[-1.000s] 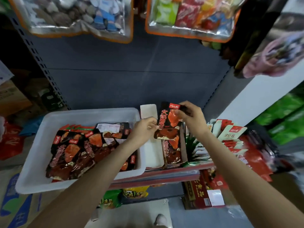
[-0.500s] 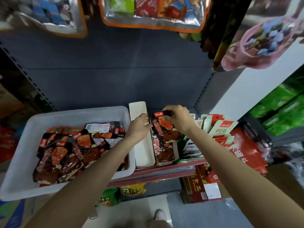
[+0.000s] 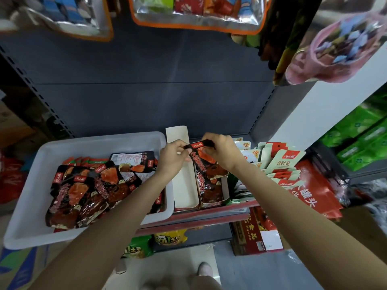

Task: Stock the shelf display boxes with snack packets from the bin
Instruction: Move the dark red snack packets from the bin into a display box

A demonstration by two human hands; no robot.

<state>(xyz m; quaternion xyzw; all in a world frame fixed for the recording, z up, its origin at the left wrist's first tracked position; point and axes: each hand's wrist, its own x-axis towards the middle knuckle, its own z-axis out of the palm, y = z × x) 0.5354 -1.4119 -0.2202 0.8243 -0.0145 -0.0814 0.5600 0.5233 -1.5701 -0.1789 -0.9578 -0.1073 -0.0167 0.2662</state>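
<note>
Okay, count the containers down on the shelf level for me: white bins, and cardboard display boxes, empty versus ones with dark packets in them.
White bin: 1
Empty display box: 1
Display box with dark packets: 1
Total: 3

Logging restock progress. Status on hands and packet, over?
Both hands, left and right, pinch packet top. Packet going into box. Nothing in the way.
</note>
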